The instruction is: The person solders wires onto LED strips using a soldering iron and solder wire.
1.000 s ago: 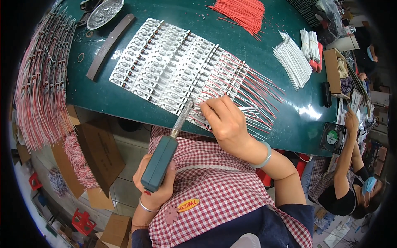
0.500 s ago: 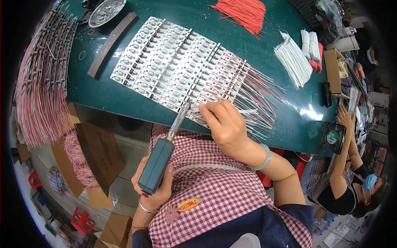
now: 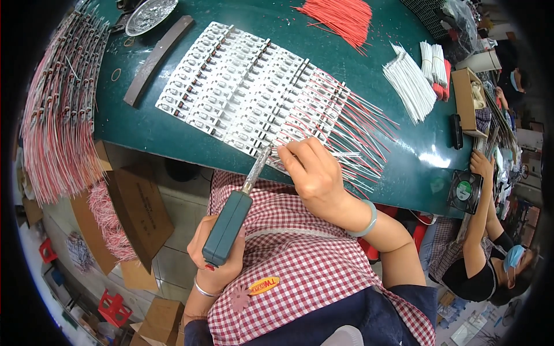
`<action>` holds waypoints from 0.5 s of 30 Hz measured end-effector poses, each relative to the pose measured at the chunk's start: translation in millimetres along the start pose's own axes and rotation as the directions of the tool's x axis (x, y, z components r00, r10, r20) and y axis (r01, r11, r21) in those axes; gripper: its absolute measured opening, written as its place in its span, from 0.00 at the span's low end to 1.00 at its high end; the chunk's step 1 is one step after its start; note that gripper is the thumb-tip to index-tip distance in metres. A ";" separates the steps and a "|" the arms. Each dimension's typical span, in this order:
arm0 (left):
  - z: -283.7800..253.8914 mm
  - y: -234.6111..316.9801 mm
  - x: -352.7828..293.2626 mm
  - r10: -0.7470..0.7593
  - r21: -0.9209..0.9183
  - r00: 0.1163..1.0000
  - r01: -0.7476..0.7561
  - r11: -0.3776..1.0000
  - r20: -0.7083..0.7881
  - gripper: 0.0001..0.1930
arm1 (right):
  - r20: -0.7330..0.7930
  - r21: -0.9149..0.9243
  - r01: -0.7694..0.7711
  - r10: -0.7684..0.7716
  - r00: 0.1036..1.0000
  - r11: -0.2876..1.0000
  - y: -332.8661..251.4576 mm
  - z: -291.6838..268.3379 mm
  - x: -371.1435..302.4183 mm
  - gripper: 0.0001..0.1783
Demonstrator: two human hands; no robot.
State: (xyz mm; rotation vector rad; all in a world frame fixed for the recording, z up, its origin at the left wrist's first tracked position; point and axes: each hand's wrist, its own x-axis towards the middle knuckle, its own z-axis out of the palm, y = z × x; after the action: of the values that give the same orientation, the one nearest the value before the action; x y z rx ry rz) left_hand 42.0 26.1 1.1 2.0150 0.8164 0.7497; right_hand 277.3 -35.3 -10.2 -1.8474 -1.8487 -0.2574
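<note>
My left hand [image 3: 218, 245] is closed around the dark green handle of a soldering iron [image 3: 228, 228]. The iron's metal tip points up and away, at the near edge of a panel of white circuit boards [image 3: 242, 86]. Right beside that tip, my right hand [image 3: 314, 176] pinches a thin wire against the boards; its end is mostly hidden by the fingertips. Rows of small parts cover the panel. Red and white wires [image 3: 363, 127] fan out rightward from its right-hand column, some passing behind my right hand.
A grey curved bar [image 3: 158, 60] and a metal dish [image 3: 151, 16] lie to the left. Red wires [image 3: 340, 20] and white wires [image 3: 408, 83] lie farther back. Wired strips [image 3: 60, 115] hang over the left edge above a cardboard box [image 3: 138, 213]. A fan [image 3: 464, 191] and a co-worker [image 3: 485, 259] are right.
The soldering iron in my left hand has shifted slightly right, bringing its tip closer to my right fingertips. My right hand stays nearly in place. At right, the co-worker's hand has moved a little.
</note>
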 end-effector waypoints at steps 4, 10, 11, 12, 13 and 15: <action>-1.0 3.5 0.9 -0.030 0.009 1.000 0.030 1.000 0.001 0.09 | -0.007 -0.006 0.002 -0.002 1.000 1.000 0.2 0.2 0.9 0.17; -1.2 -7.9 -11.2 -0.052 -0.011 0.999 0.052 0.999 0.004 0.09 | 0.007 -0.026 -0.004 0.004 1.000 1.000 1.2 -0.5 0.2 0.17; -2.0 -6.1 -9.6 -0.053 -0.011 0.999 0.053 0.999 0.003 0.09 | 0.007 -0.025 -0.004 0.004 1.000 1.000 1.2 -0.4 0.0 0.17; -3.1 -3.4 -6.9 -0.029 0.013 0.999 0.029 0.999 0.013 0.09 | 0.011 -0.024 -0.008 0.008 1.000 1.000 1.1 -0.3 -0.2 0.18; -3.3 -1.4 -4.4 -0.006 0.037 1.000 0.005 0.999 0.023 0.09 | 0.016 -0.022 -0.012 0.012 1.000 1.000 1.0 -0.2 -0.5 0.18; -1.5 -0.6 -2.5 0.003 0.045 1.000 -0.004 0.999 0.024 0.09 | 0.016 -0.026 -0.009 0.010 1.000 1.000 1.1 0.2 -1.0 0.18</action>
State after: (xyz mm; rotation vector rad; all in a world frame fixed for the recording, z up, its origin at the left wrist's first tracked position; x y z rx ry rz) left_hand 39.2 25.2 0.7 2.0617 0.8229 0.7132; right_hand 278.3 -36.0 -11.1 -1.8801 -1.8552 -0.2651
